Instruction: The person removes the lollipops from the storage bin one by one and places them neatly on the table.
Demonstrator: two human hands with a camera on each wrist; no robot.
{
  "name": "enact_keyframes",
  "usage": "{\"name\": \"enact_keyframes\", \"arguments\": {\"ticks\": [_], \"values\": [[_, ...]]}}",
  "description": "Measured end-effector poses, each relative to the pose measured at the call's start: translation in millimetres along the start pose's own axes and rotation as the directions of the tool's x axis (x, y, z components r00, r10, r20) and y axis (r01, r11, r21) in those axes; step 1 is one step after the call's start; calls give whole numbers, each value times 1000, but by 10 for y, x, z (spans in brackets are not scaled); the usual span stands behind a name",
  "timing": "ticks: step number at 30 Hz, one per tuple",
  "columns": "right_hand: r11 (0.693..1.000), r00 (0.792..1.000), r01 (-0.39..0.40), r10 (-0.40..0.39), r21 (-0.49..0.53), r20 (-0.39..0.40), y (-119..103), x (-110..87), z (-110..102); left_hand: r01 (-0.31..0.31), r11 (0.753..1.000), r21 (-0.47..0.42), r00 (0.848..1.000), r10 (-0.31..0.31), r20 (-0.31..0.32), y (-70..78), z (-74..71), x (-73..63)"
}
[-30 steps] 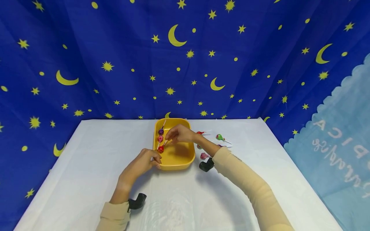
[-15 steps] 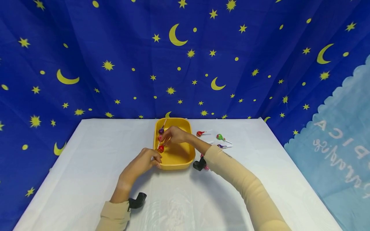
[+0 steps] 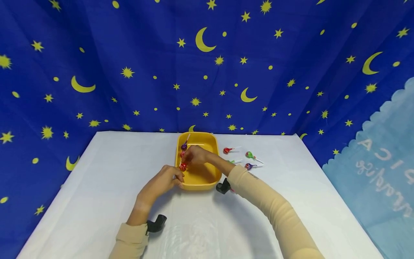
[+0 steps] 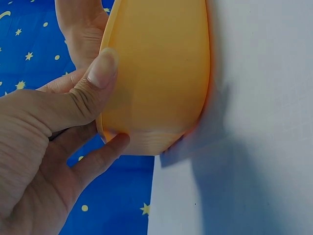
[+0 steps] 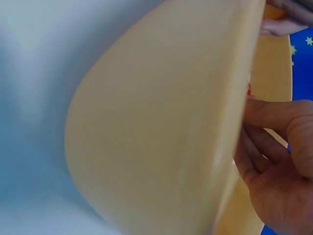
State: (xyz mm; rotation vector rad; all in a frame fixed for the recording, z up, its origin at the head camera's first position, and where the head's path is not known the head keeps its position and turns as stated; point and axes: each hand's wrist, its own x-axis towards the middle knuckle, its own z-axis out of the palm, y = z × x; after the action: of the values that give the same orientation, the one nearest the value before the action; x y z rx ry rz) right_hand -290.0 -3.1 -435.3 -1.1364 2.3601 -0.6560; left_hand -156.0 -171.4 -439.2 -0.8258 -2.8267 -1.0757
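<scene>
My left hand (image 3: pixel 165 180) grips the near left corner of a yellow plastic tub (image 3: pixel 213 185); in the left wrist view its thumb presses the outer wall while other fingers go behind the rim. Inside the tub, my right hand (image 3: pixel 196 155) reaches to the left wall, fingers bent, fingertips between a pink lollipop (image 3: pixel 182 153) and a red lollipop (image 3: pixel 183 167). Behind those lies a purple lollipop (image 3: pixel 184 146), stick toward the back. The right wrist view has the fingertips hidden behind the rim, so I cannot tell whether they pinch a lollipop.
Right of the tub, on the white table (image 3: pixel 97 187), lie a red lollipop (image 3: pixel 227 150), a green one (image 3: pixel 249 154) and a purple one (image 3: pixel 248 166). More are partly covered by the right arm. A blue star-patterned cloth (image 3: pixel 145 54) hangs behind.
My right hand has gone from the red lollipop's stick to the pink lollipop, then slightly back toward the red one. The left hand keeps its grip on the tub. The head view has shifted slightly.
</scene>
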Motion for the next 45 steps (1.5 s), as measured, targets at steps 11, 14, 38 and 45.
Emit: {"name": "enact_keyframes", "arguments": {"ticks": [11, 14, 38, 45], "values": [[990, 997, -65, 60, 122, 38, -58, -12, 60, -14, 1000, -6, 1000, 14, 2, -23, -16, -5], [989, 996, -86, 82, 122, 37, -79, -11, 84, -1, 1000, -13, 1000, 1, 16, -15, -16, -7], [989, 989, -138, 135, 45, 67, -95, -2, 130, -8, 999, -44, 1000, 9, 15, -28, 3, -4], [989, 990, -130, 126, 70, 62, -90, -11, 134, -23, 999, -42, 1000, 23, 4, -41, 23, -16]]}}
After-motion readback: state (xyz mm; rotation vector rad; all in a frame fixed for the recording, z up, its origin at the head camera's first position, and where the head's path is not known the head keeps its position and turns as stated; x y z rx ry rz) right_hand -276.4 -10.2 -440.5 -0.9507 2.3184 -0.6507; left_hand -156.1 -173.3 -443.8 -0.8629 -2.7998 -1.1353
